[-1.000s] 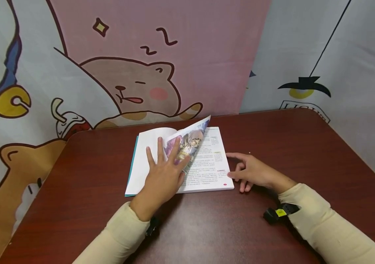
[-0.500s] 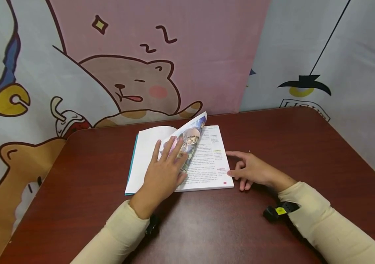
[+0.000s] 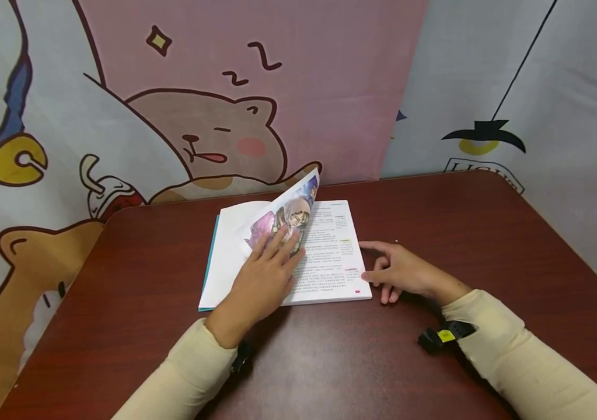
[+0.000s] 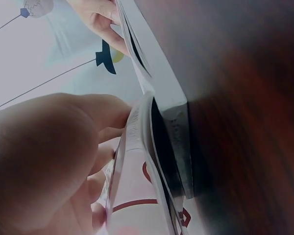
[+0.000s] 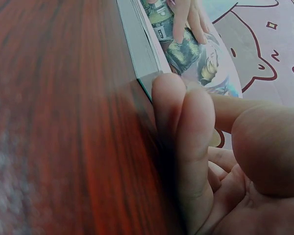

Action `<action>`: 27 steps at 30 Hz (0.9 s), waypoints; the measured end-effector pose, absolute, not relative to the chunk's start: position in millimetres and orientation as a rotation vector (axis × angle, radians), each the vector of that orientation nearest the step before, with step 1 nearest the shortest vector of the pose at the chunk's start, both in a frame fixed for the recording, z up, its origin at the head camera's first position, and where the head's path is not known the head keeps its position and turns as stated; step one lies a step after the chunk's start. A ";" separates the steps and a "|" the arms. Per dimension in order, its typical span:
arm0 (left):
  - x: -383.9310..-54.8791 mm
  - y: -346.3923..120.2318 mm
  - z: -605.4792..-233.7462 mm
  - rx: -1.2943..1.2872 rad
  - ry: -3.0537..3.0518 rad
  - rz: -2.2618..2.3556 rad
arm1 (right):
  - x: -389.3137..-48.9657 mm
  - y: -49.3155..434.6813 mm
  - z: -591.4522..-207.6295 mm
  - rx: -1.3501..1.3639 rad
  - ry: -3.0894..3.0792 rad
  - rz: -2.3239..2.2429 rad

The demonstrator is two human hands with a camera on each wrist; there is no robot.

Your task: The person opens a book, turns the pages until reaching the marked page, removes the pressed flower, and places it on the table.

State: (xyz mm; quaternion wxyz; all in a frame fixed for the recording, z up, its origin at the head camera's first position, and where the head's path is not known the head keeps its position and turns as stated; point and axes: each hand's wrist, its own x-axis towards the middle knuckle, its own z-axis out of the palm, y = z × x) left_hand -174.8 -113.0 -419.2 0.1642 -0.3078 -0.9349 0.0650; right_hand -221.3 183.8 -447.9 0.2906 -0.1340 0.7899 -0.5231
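Observation:
An open book (image 3: pixel 324 280) with a teal cover lies on the table, and an illustrated page (image 3: pixel 294 213) stands partly raised over its middle. My left hand (image 3: pixel 261 277) lies against the picture side of that page, fingers fairly straight and close together, palm toward the book. In the left wrist view, the curved page edges (image 4: pixel 146 127) rise in front of the fingers. My right hand (image 3: pixel 403 271) is at the book's right edge, with index finger extended and thumb tip touching the page margin. Its other fingers bend loosely near the tabletop, beside the page block (image 5: pixel 139 46).
The dark red wooden table (image 3: pixel 319 361) extends around the book on all sides. Behind it hangs a cloth (image 3: pixel 345 87) printed with cartoon animals. Black straps with a device (image 3: pixel 437 338) sit at the wrists.
The raised page has swung to the left, and its top corner has shifted left and up. My left hand's spread fingers have come together and lowered slightly. My right hand has stayed put.

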 end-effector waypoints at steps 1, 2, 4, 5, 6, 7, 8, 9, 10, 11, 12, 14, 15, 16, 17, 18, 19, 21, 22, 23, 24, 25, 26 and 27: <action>-175.0 -113.1 -419.6 -0.884 -2.660 0.189 | -221.3 183.7 -448.0 -0.358 2.102 -1.397; -175.0 -113.2 -419.8 -0.887 -2.658 0.191 | -221.4 183.7 -448.2 -0.357 2.100 -1.397; -175.1 -113.8 -420.3 -0.883 -2.657 0.213 | -221.5 183.7 -448.3 -0.360 2.097 -1.398; -175.1 -114.2 -420.4 -0.882 -2.661 0.225 | -221.4 183.6 -448.1 -0.355 2.097 -1.398; -174.8 -114.5 -420.4 -0.881 -2.672 0.237 | -221.3 183.6 -447.9 -0.358 2.101 -1.396; -174.2 -115.0 -420.2 -0.877 -2.680 0.252 | -221.3 183.7 -448.1 -0.362 2.103 -1.395; -173.8 -115.5 -420.2 -0.873 -2.696 0.263 | -221.2 183.6 -447.9 -0.364 2.106 -1.395; -173.5 -115.9 -420.4 -0.869 -2.716 0.276 | -221.3 183.6 -447.8 -0.363 2.107 -1.397; -172.8 -116.2 -420.4 -0.867 -2.742 0.280 | -221.2 183.7 -447.9 -0.363 2.109 -1.397; -172.4 -116.4 -420.6 -0.867 -2.768 0.273 | -221.1 183.8 -448.0 -0.361 2.112 -1.395; -172.1 -116.4 -420.8 -0.866 -2.792 0.262 | -221.2 184.0 -448.3 -0.362 2.113 -1.394; -171.2 -116.3 -420.7 -0.865 -2.839 0.214 | -221.3 184.2 -448.5 -0.366 2.119 -1.388; -171.0 -116.1 -420.6 -0.868 -2.858 0.183 | -221.3 184.3 -448.5 -0.366 2.121 -1.386; -170.7 -115.9 -420.5 -0.872 -2.874 0.149 | -221.2 184.3 -448.4 -0.368 2.127 -1.381; -170.4 -115.7 -420.5 -0.875 -2.887 0.121 | -221.2 184.2 -448.4 -0.371 2.128 -1.379; -170.3 -115.5 -420.6 -0.878 -2.902 0.092 | -221.1 184.2 -448.3 -0.370 2.126 -1.381; -170.2 -115.3 -420.7 -0.878 -2.918 0.071 | -221.1 184.0 -448.1 -0.368 2.121 -1.383; -170.2 -114.9 -420.9 -0.876 -2.946 0.052 | -221.3 183.8 -448.0 -0.360 2.106 -1.392; -170.1 -114.8 -420.9 -0.873 -2.960 0.044 | -221.4 183.7 -448.1 -0.362 2.103 -1.393; -170.2 -114.5 -420.8 -0.870 -2.973 0.044 | -221.6 183.6 -448.1 -0.359 2.096 -1.399; -170.2 -114.3 -420.6 -0.867 -2.988 0.040 | -221.7 183.5 -448.0 -0.358 2.089 -1.403; -170.2 -114.1 -420.4 -0.863 -3.002 0.037 | -221.9 183.4 -448.1 -0.357 2.086 -1.405; -170.2 -114.0 -420.5 -0.859 -3.017 0.033 | -222.1 183.3 -448.3 -0.356 2.084 -1.407; -170.2 -113.8 -420.2 -0.853 -3.032 0.027 | -222.3 183.3 -448.4 -0.357 2.082 -1.408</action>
